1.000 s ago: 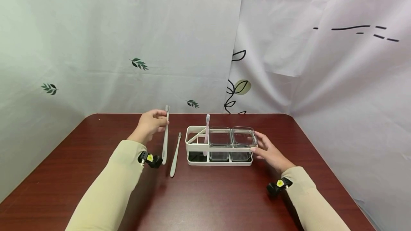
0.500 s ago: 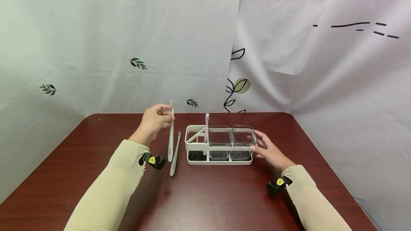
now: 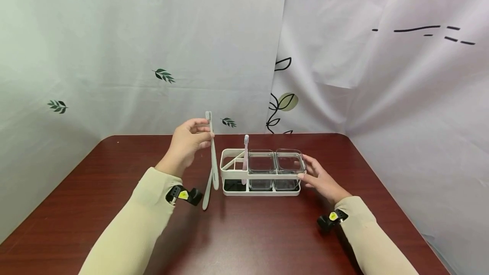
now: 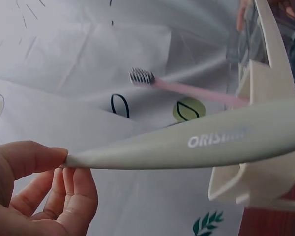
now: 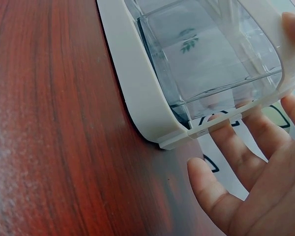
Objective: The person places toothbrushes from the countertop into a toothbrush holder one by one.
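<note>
In the left grip: 1 pale grey-green toothbrush, pinched by the neck between thumb and fingertips, with no gap left. Held near upright, bristles up, raised over the surface, just left of the white rack. Lettered on the handle, only partly legible. Partly hidden behind it in the head view: 1 similar toothbrush, flat on the surface. In the rack's left section: 1 pink toothbrush, upright. Farther right, side by side: 2 clear glass cups. At the rack's right end: right grip, loosely curled, thumb on the front rail, fingers round the end. Behind: white leaf-printed cloth
</note>
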### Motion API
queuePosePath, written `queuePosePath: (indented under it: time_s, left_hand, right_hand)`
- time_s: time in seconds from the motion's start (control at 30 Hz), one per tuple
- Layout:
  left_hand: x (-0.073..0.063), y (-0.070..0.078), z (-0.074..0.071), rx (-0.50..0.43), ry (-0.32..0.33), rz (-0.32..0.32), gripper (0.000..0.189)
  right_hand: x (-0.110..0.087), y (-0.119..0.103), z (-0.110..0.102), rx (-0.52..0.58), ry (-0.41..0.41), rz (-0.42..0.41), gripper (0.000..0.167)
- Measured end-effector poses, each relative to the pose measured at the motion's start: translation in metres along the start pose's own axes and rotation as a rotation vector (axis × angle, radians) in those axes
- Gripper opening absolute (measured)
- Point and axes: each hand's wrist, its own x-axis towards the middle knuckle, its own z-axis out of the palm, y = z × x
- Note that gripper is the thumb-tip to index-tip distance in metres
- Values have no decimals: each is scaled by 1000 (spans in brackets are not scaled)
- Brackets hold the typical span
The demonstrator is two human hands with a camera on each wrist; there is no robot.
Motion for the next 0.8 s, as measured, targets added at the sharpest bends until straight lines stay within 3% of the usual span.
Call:
queuePosePath:
  time_s: [0.37,0.8]
  left_hand:
    - [-3,5,15,-201,92,-5,43]
    - [-3,-8,34,-315,273,111,42]
  right_hand:
    - [1,2,0,-3,1,0,70]
    - [0,2,0,-1,3,1,70]
